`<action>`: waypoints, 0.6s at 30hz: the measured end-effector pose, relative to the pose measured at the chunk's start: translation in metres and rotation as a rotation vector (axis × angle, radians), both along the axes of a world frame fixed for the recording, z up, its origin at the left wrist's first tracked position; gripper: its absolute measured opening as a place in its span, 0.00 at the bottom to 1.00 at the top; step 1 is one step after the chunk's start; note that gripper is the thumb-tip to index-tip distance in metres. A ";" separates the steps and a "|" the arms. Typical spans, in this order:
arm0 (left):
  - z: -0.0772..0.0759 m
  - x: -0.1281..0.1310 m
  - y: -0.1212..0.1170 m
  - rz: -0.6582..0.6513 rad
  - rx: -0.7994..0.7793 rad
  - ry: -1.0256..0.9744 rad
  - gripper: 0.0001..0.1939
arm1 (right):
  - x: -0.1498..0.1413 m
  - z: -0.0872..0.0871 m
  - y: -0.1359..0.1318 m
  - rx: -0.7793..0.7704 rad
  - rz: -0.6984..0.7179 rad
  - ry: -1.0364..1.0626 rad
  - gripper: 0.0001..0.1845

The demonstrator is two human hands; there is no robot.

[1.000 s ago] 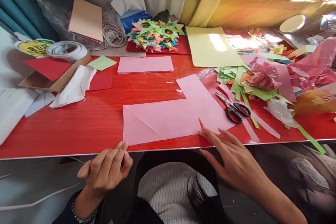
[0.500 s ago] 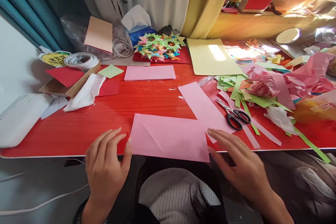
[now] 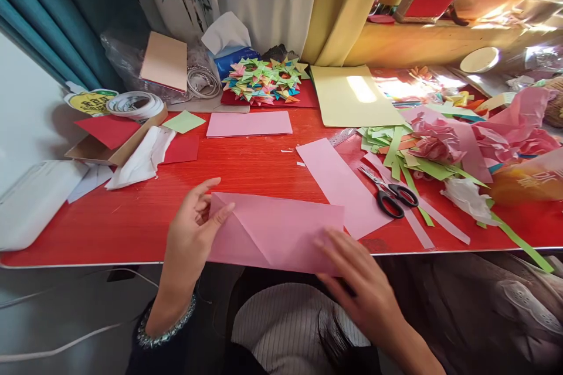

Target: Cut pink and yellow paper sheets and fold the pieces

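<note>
A pink sheet of paper (image 3: 281, 231) lies at the table's front edge, its lower edge jutting slightly past it. One diagonal crease runs down its left part. My left hand (image 3: 193, 225) pinches the sheet's upper left corner, thumb on top and the other fingers curled behind. Across the sheet's right end, my right hand (image 3: 358, 275) rests with fingers stretched out over the paper, slightly blurred. Just beyond it lies another pink sheet (image 3: 343, 187), set at a slant. Black-handled scissors (image 3: 389, 193) sit to its right, blades toward the upper left.
Pink folded paper (image 3: 249, 123) lies farther back, before a heap of colourful folded-paper stars (image 3: 266, 79). Yellow sheets (image 3: 358, 99) lie at the back. Green strips (image 3: 407, 158) and crumpled pink paper (image 3: 440, 137) crowd the right. A cardboard box (image 3: 118, 155) with tape rolls (image 3: 134, 104) stands left.
My left hand has moved right and up and taken hold of the sheet's corner. My right hand has come left onto the sheet. The sheet has shifted slightly left.
</note>
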State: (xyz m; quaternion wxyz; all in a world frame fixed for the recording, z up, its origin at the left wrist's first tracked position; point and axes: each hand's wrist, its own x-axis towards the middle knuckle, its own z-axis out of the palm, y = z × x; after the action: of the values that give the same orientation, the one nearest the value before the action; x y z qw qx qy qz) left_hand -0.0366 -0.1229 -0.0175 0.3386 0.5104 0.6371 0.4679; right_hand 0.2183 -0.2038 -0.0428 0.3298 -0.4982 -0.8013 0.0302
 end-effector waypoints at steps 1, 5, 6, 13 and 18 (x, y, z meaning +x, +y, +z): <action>0.003 0.001 -0.001 0.017 0.037 -0.035 0.24 | 0.004 0.002 0.002 -0.032 -0.110 0.126 0.28; 0.011 0.005 -0.006 0.068 0.118 -0.184 0.18 | 0.015 0.009 0.016 -0.329 -0.269 0.737 0.33; 0.012 0.006 -0.006 0.085 0.127 -0.205 0.18 | 0.015 0.011 0.019 -0.458 -0.213 0.855 0.32; 0.005 0.003 -0.003 0.164 0.137 -0.267 0.14 | 0.009 0.014 0.023 -0.868 -0.108 1.083 0.15; 0.005 -0.003 -0.002 0.019 -0.082 -0.331 0.23 | 0.008 0.014 0.023 -0.799 -0.185 1.177 0.16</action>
State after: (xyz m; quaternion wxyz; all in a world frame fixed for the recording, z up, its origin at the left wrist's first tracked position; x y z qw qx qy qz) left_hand -0.0394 -0.1251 -0.0120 0.4549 0.4060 0.5960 0.5224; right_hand 0.2263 -0.1807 -0.0291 0.5008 -0.5480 -0.3725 0.5568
